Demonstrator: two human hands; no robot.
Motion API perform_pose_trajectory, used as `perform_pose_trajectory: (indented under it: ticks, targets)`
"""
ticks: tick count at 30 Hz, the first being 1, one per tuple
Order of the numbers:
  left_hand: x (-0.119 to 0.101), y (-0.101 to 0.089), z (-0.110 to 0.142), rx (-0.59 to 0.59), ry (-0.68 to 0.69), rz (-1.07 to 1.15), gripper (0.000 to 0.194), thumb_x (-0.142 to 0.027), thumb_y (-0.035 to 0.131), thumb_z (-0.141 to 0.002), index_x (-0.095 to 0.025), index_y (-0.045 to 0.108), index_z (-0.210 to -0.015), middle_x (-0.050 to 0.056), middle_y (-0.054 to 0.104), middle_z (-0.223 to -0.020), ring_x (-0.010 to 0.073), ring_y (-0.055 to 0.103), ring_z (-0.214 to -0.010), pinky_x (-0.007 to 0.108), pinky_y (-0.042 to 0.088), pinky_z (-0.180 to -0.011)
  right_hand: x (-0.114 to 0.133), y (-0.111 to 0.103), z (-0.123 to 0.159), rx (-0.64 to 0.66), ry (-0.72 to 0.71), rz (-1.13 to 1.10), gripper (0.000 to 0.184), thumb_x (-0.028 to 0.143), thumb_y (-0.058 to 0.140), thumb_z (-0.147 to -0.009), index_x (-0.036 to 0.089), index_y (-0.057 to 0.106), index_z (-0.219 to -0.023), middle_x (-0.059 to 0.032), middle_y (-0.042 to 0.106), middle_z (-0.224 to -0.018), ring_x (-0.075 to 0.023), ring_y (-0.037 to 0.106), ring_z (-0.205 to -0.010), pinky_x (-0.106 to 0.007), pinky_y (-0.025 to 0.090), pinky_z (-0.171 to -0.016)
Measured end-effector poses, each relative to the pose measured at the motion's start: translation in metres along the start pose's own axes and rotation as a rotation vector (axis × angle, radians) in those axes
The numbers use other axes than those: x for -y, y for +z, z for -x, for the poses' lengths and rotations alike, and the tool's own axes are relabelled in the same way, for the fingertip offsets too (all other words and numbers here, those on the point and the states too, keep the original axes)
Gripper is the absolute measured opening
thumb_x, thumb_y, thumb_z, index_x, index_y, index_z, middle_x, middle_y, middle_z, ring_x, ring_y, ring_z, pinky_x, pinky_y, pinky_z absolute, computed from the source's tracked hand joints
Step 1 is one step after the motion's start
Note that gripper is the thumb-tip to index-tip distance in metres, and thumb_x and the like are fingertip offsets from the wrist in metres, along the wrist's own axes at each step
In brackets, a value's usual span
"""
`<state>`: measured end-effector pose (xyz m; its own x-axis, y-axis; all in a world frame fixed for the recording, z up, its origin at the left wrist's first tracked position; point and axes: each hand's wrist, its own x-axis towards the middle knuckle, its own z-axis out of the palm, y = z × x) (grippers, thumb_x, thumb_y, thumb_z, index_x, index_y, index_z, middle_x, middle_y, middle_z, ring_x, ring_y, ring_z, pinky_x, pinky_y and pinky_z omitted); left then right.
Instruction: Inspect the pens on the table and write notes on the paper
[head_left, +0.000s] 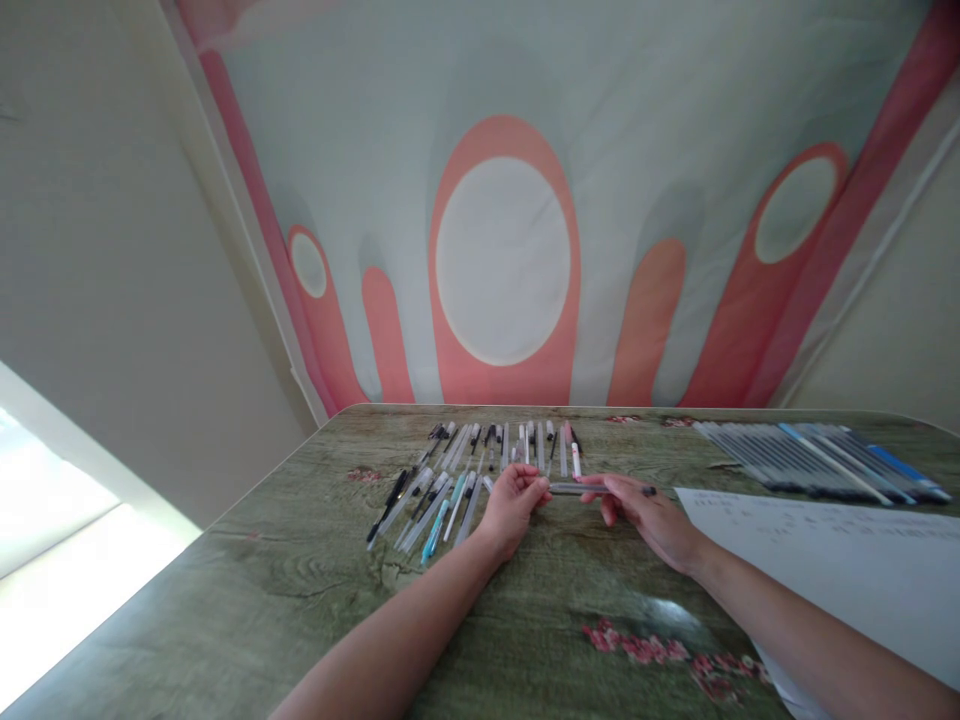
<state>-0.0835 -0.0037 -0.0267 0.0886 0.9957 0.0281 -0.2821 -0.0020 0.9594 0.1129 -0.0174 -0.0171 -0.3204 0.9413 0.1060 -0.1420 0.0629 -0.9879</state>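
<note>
Between my two hands a slim pen (576, 489) with a clear grey barrel and a dark end lies level, just above the table. My left hand (516, 505) pinches its left tip between thumb and fingers. Around its right part, close to the dark end, the fingers of my right hand (637, 512) are closed. Just beyond and to the left of my hands, several pens and pen parts (457, 500) lie in two rough rows, mostly clear, white and black, with a turquoise pen (435, 530) among them. A white pen with a pink tip (576, 460) lies at the row's right end.
On the right, several grey pens (780, 460) lie side by side with a few blue ones. A sheet of paper (840, 560) with small marks lies partly under my right forearm. The wood-patterned table (300, 620) ends at a wall hanging (502, 385).
</note>
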Motion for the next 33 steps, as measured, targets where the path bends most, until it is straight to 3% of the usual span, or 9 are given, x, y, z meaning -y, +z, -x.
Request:
perform_pose_trajectory:
  ticks: [6, 11, 13, 16, 20, 24, 29, 33]
  targets:
    - [-0.021, -0.008, -0.008, -0.082, 0.173, -0.328, 0.026, -0.031, 0.055, -0.073, -0.016, 0.044, -0.092, 0.002, 0.056, -0.074, 0.0118, 0.056, -0.066, 0.022, 0.042, -0.057, -0.008, -0.012, -0.007, -0.1, 0.068, -0.224, 0.03, 0.038, 0.051, -0.075, 0.018, 0.066, -0.092, -0.006, 0.064, -0.077, -0.0125, 0.047, -0.057, -0.028, 0.037, -0.055]
    - [-0.066, -0.036, -0.011, 0.052, 0.397, -1.179, 0.014, -0.018, 0.048, -0.075, -0.018, 0.054, -0.088, 0.007, 0.059, -0.087, 0.018, 0.053, -0.085, 0.03, 0.039, -0.076, -0.013, -0.02, -0.011, -0.116, 0.097, -0.302, 0.028, 0.037, 0.054, -0.073, 0.018, 0.066, -0.089, -0.0059, 0.064, -0.076, -0.0126, 0.048, -0.056, -0.028, 0.038, -0.054]
    - [-0.077, -0.045, -0.01, 0.025, 0.414, -1.502, 0.021, -0.012, 0.044, -0.075, -0.018, 0.054, -0.093, 0.009, 0.059, -0.092, 0.0211, 0.051, -0.091, 0.034, 0.035, -0.081, -0.014, -0.02, -0.011, -0.116, 0.097, -0.323, 0.026, 0.035, 0.055, -0.073, 0.018, 0.067, -0.088, -0.006, 0.064, -0.076, -0.0123, 0.048, -0.056, -0.028, 0.039, -0.054]
    - [-0.081, -0.051, -0.008, 0.121, 0.383, -1.735, 0.026, -0.005, 0.043, -0.072, -0.017, 0.056, -0.091, 0.01, 0.059, -0.09, 0.0223, 0.052, -0.09, 0.033, 0.034, -0.079, -0.014, -0.019, -0.011, -0.123, 0.097, -0.335, 0.024, 0.033, 0.055, -0.073, 0.018, 0.067, -0.087, -0.0058, 0.064, -0.075, -0.0121, 0.048, -0.056, -0.027, 0.039, -0.054]
    - [-0.075, -0.053, -0.008, 0.287, 0.374, -1.792, 0.027, 0.0, 0.044, -0.067, -0.016, 0.058, -0.083, 0.012, 0.06, -0.084, 0.0234, 0.051, -0.088, 0.033, 0.033, -0.078, -0.014, -0.02, -0.011, -0.128, 0.103, -0.318, 0.024, 0.034, 0.055, -0.073, 0.018, 0.067, -0.086, -0.0058, 0.064, -0.073, -0.0126, 0.048, -0.056, -0.028, 0.04, -0.054]
    - [-0.07, -0.053, -0.009, 0.381, 0.412, -1.788, 0.023, -0.001, 0.045, -0.068, -0.015, 0.059, -0.081, 0.012, 0.06, -0.082, 0.0239, 0.051, -0.087, 0.034, 0.033, -0.077, -0.013, -0.02, -0.011, -0.129, 0.103, -0.33, 0.023, 0.033, 0.055, -0.073, 0.018, 0.067, -0.086, -0.0056, 0.064, -0.073, -0.0123, 0.048, -0.056, -0.027, 0.039, -0.054]
    - [-0.07, -0.047, -0.008, 0.392, 0.505, -1.759, 0.021, -0.006, 0.048, -0.067, -0.016, 0.058, -0.083, 0.01, 0.059, -0.082, 0.0238, 0.051, -0.086, 0.035, 0.035, -0.077, -0.013, -0.018, -0.011, -0.128, 0.089, -0.34, 0.023, 0.032, 0.054, -0.074, 0.017, 0.067, -0.086, -0.0055, 0.064, -0.073, -0.0119, 0.048, -0.057, -0.027, 0.039, -0.055]
    - [-0.063, -0.031, -0.001, 0.319, 0.522, -1.495, 0.022, -0.014, 0.051, -0.068, -0.019, 0.057, -0.089, 0.006, 0.058, -0.086, 0.0201, 0.052, -0.084, 0.03, 0.037, -0.076, -0.012, -0.017, -0.012, -0.141, 0.079, -0.328, 0.022, 0.032, 0.055, -0.073, 0.017, 0.066, -0.085, -0.0051, 0.063, -0.071, -0.0123, 0.05, -0.057, -0.027, 0.039, -0.053]
